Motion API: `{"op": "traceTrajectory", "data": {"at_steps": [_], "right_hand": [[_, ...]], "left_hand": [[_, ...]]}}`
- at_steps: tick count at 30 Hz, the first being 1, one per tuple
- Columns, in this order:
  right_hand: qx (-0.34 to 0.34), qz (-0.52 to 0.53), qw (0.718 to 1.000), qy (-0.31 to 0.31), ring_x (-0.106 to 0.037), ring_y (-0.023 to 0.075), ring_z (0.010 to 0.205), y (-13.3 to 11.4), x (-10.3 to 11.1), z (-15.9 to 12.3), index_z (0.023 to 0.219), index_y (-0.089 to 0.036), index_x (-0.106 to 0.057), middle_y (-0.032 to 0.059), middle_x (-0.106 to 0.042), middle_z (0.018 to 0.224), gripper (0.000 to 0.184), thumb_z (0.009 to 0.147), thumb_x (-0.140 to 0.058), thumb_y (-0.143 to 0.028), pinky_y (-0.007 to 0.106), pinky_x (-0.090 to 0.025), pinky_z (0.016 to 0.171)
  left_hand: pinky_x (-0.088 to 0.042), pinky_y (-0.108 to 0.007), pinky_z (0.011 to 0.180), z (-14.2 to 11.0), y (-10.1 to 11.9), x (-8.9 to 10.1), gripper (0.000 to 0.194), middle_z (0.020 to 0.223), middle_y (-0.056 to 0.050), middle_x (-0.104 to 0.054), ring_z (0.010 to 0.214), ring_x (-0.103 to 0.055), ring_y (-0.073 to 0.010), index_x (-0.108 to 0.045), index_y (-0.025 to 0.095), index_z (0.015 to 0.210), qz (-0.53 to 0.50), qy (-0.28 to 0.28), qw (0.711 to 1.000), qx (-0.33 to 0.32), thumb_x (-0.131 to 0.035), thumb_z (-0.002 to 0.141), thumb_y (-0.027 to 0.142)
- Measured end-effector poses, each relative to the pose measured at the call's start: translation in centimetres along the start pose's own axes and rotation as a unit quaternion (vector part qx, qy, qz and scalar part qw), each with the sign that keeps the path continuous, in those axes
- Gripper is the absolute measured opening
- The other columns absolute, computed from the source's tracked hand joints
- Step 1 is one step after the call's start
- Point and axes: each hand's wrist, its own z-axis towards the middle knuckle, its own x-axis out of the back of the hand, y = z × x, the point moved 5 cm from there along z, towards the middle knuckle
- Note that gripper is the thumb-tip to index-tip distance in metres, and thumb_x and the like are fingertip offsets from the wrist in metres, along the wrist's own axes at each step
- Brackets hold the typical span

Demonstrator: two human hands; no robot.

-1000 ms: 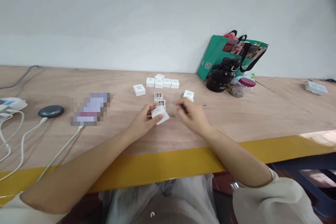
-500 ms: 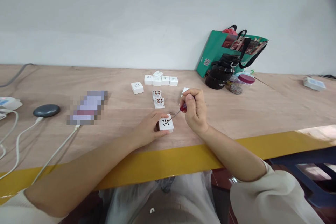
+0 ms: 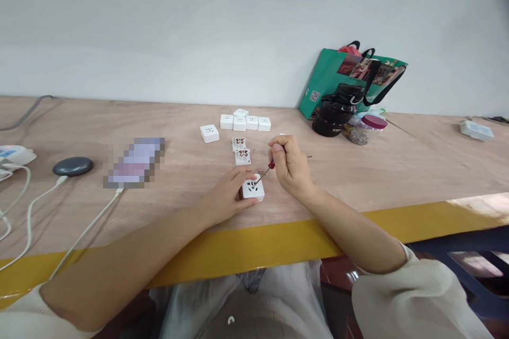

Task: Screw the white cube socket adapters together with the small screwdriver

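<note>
My left hand [image 3: 225,197] holds a white square socket module [image 3: 253,190] down on the wooden tabletop, its fingers lying over the module's far side. In my right hand [image 3: 291,165] is a small red-handled screwdriver [image 3: 271,165], pinched between fingers and thumb. Its thin metal shaft slants down to the module's front face and its tip sits at the holes. Just beyond stand two open socket housings [image 3: 240,150] showing copper contacts. A white piece behind my right hand is almost hidden.
Several closed white modules [image 3: 239,124] sit in a cluster behind, with one more [image 3: 209,133] to their left. Left stand a blurred phone [image 3: 135,163], dark round puck [image 3: 72,167] and white cables [image 3: 29,217]. Right, against the wall: black bottle [image 3: 337,118], green bag [image 3: 342,74], jar [image 3: 365,130].
A second ago my left hand held the module up; now it sits flat on the table. My right hand has taken up the screwdriver and brought its tip to the module's face.
</note>
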Motion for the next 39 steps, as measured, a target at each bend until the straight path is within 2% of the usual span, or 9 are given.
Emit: {"op": "traceTrajectory", "data": {"at_steps": [5,8,14,18,24,28,31,36,39], "right_hand": [[0.046,-0.003,0.996,-0.082,-0.056,0.0132,0.060,-1.5,-1.0,0.8,0.123,-0.026,-0.043,0.0004,-0.058,0.078,0.031,0.095,-0.032,-0.035,0.032,-0.049,0.063],[0.038,0.029,0.998,-0.038,-0.055,0.0154,0.064,-1.5,-1.9,0.7,0.131,-0.027,-0.037,0.0010,-0.054,0.075,0.038,0.096,-0.028,-0.040,0.035,-0.050,0.068],[-0.018,0.129,0.989,0.076,-0.049,0.0096,0.059,0.4,-2.5,0.4,0.106,-0.025,-0.046,-0.0017,-0.048,0.078,0.024,0.089,-0.048,-0.042,0.027,-0.047,0.055],[0.024,0.106,0.992,0.059,-0.054,0.0097,0.065,-0.2,-1.8,0.8,0.100,-0.024,-0.056,0.0008,-0.053,0.086,0.014,0.090,-0.049,-0.031,0.029,-0.050,0.063],[0.115,0.084,0.989,0.038,-0.057,0.0123,0.072,-1.6,-1.0,0.9,0.106,-0.024,-0.057,0.0023,-0.058,0.085,0.021,0.094,-0.040,-0.025,0.032,-0.051,0.069],[0.109,0.054,0.991,0.065,-0.056,0.0128,0.071,-1.3,-0.8,0.5,0.103,-0.025,-0.057,0.0010,-0.057,0.081,0.015,0.088,-0.052,-0.026,0.030,-0.050,0.064],[0.075,0.106,0.990,0.051,-0.058,0.0119,0.072,-0.8,-1.0,0.3,0.110,-0.025,-0.051,0.0023,-0.058,0.092,0.020,0.093,-0.042,-0.023,0.031,-0.051,0.065],[0.092,0.077,0.991,0.060,-0.056,0.0123,0.073,-1.1,-1.0,0.3,0.097,-0.024,-0.056,0.0018,-0.058,0.089,0.010,0.088,-0.052,-0.024,0.031,-0.051,0.066],[0.082,0.091,0.990,0.069,-0.056,0.0113,0.071,-1.0,-1.0,0.3,0.106,-0.025,-0.053,0.0015,-0.058,0.090,0.019,0.087,-0.052,-0.021,0.030,-0.051,0.065]], "left_hand": [[-0.035,-0.045,0.103,0.0,-0.3,-0.3,0.033,0.134,-0.008,-0.046,0.124,-0.043,-0.0281,-0.052,0.024,0.105,-0.009,-0.013,1.000,-0.004,-0.064,0.078,0.037],[-0.036,-0.044,0.102,0.2,-0.5,-0.2,0.033,0.133,-0.009,-0.047,0.122,-0.045,-0.0281,-0.051,0.023,0.104,-0.005,-0.008,1.000,-0.001,-0.065,0.077,0.037],[-0.035,-0.045,0.103,0.3,-0.5,0.2,0.032,0.134,-0.008,-0.046,0.124,-0.043,-0.0287,-0.051,0.023,0.102,-0.004,0.003,1.000,0.014,-0.066,0.076,0.035],[-0.037,-0.043,0.101,0.3,-0.2,0.3,0.031,0.132,-0.008,-0.046,0.122,-0.045,-0.0281,-0.051,0.023,0.103,0.004,-0.008,1.000,0.021,-0.065,0.077,0.033],[-0.038,-0.044,0.102,0.2,-0.1,0.3,0.030,0.135,-0.008,-0.044,0.123,-0.044,-0.0266,-0.049,0.023,0.104,0.029,-0.011,0.999,0.008,-0.063,0.079,0.031],[-0.038,-0.044,0.102,0.2,-0.1,0.3,0.030,0.136,-0.008,-0.044,0.124,-0.044,-0.0267,-0.049,0.023,0.104,0.034,-0.012,0.999,0.005,-0.062,0.080,0.032],[-0.038,-0.044,0.101,0.2,0.0,0.3,0.029,0.134,-0.008,-0.045,0.123,-0.044,-0.0272,-0.049,0.023,0.102,0.030,-0.011,0.999,0.002,-0.063,0.079,0.033],[-0.040,-0.043,0.100,0.2,0.1,0.3,0.029,0.135,-0.008,-0.044,0.122,-0.045,-0.0267,-0.048,0.022,0.103,0.036,-0.013,0.999,0.009,-0.062,0.080,0.033],[-0.039,-0.045,0.101,0.2,0.0,0.3,0.029,0.136,-0.009,-0.042,0.124,-0.044,-0.0275,-0.048,0.022,0.103,0.034,-0.013,0.999,0.008,-0.062,0.080,0.034]]}}
